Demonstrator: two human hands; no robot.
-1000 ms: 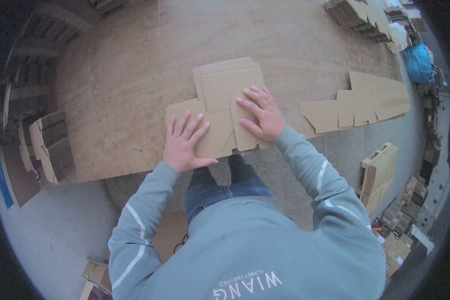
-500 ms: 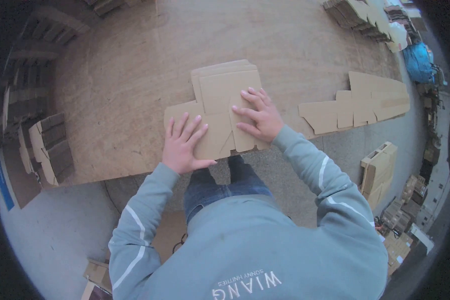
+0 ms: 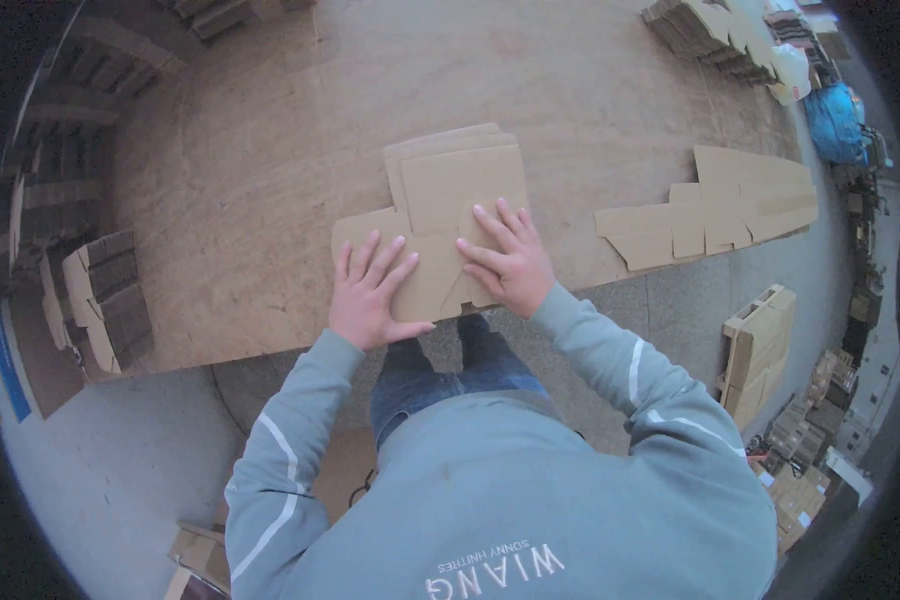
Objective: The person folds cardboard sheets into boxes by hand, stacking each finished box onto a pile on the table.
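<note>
A flat brown cardboard box blank (image 3: pixel 450 195) lies on the wooden table (image 3: pixel 270 180) at its near edge, on top of one or two more blanks. My left hand (image 3: pixel 370 290) rests flat on the blank's left flap, fingers spread. My right hand (image 3: pixel 505 260) presses flat on a folded panel at the blank's lower right, fingers apart. Neither hand grips anything.
More flat cardboard blanks (image 3: pixel 710 205) lie at the table's right end. Stacks of cardboard (image 3: pixel 715 35) stand at the far right corner, bundled stacks (image 3: pixel 105 295) on the floor to the left, and boxes (image 3: pixel 760 345) on the floor to the right.
My right hand has slid down and to the left across the folded panel, toward the table's near edge. My left hand has stayed in place.
</note>
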